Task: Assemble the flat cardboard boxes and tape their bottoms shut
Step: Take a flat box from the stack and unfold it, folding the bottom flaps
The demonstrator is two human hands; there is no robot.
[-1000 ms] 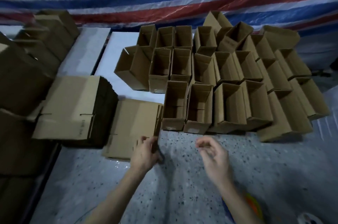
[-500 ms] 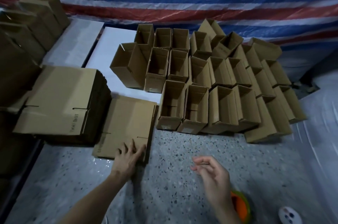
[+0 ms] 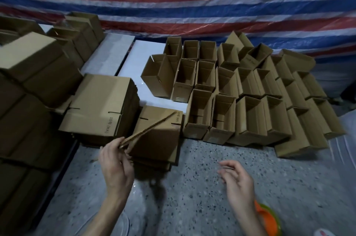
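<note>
- Open boxes (image 3: 240, 101) are massed on the floor (image 3: 192, 197) at far right; their bottoms are hidden.
- A flat (image 3: 148, 128) is held tilted over the low stack (image 3: 154, 162), seen edge-on, its long edge running from near left to far right.
- Its near end is pinched by the left hand (image 3: 115, 164).
- The right hand (image 3: 237, 180), loosely spread and empty, lies well apart to the right, so a leftward reach is judged needed.
- An orange object (image 3: 267, 218) is cut off at the near edge, so tape cannot be confirmed.
</note>
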